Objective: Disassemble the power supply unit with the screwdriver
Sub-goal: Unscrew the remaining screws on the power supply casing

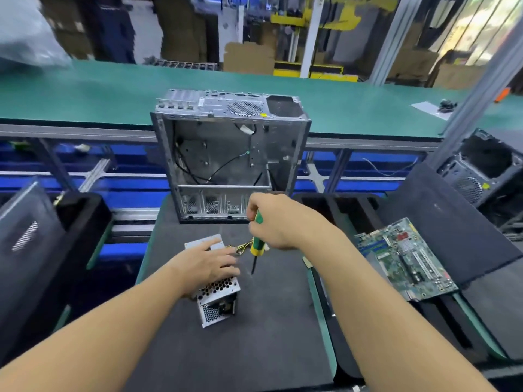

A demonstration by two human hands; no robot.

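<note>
The screwdriver (257,244) has a green handle with yellow at its lower end, and a black shaft. The power supply (219,288) is silver, its top and end punched with a honeycomb of holes. Yellow and black wires (244,248) run from it. The computer case (226,154) is bare grey metal, with 1 round dotted grille on its back plate. The mat (254,335) is dark grey, edged green. The bench top (113,89) is green, with blue panels (133,198) below. The circuit board (407,258) is green with black, white, red and blue parts. The boxes (249,59) are brown.
</note>
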